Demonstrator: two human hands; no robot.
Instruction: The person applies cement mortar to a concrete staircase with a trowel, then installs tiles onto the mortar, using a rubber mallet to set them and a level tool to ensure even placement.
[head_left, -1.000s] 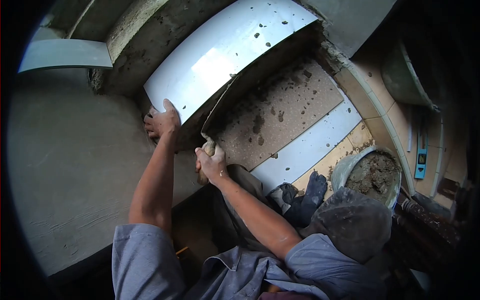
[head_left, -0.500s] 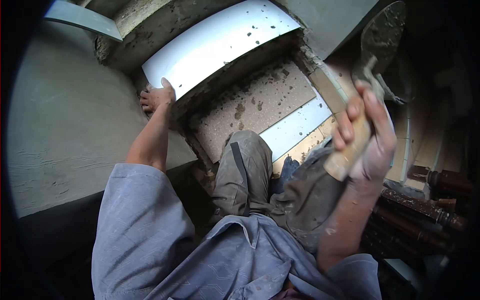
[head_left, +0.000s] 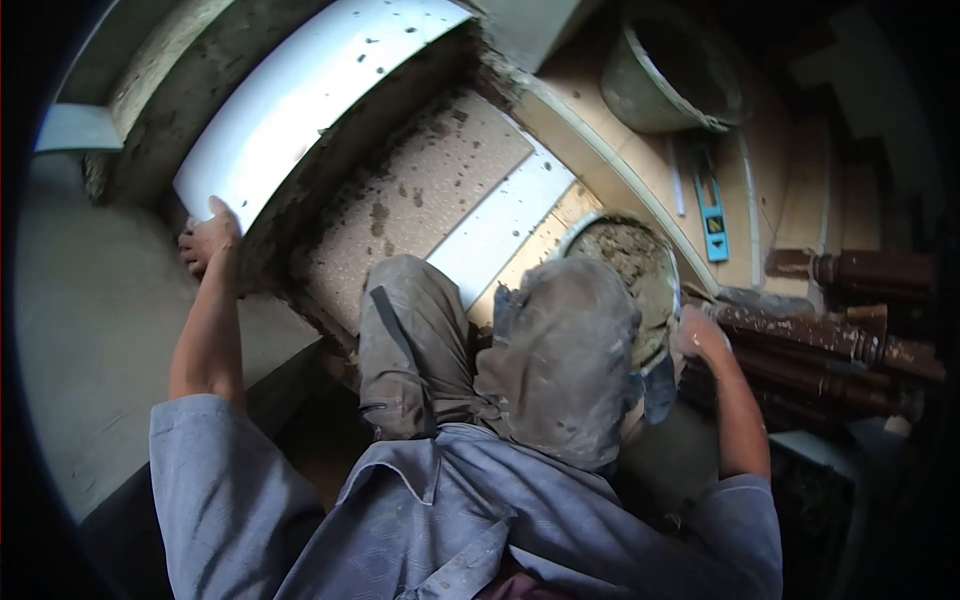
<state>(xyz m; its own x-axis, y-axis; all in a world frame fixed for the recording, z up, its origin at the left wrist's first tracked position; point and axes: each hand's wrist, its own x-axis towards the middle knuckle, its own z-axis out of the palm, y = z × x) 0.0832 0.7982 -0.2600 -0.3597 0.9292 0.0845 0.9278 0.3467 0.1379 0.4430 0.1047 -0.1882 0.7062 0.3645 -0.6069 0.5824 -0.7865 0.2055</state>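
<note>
My left hand (head_left: pixel 211 238) rests at the near left corner of a glossy white tile (head_left: pixel 300 100) on the step, its thumb on the top face and its fingers spread over the edge. Dark mortar crumbs dot the tile. My right hand (head_left: pixel 700 332) is down at the right rim of a bucket of mortar (head_left: pixel 655 275), beside my knee. Its fingers are hard to make out, and no trowel shows there. Below the white tile lies a speckled tile (head_left: pixel 425 190) with a white strip (head_left: pixel 500 225) along it, both scattered with crumbs.
A second bucket (head_left: pixel 655 95) stands at the upper right. Near it a blue spirit level (head_left: pixel 712 215) lies on the tan stair tiles. Dark wooden balusters (head_left: pixel 850 340) are stacked at the right. A pale tile piece (head_left: pixel 80 128) lies at the upper left.
The view has turned to the right, bringing both buckets and the level into sight. My right hand, raised with the trowel before, has dropped beside the mortar bucket. My left hand stays on the tile.
</note>
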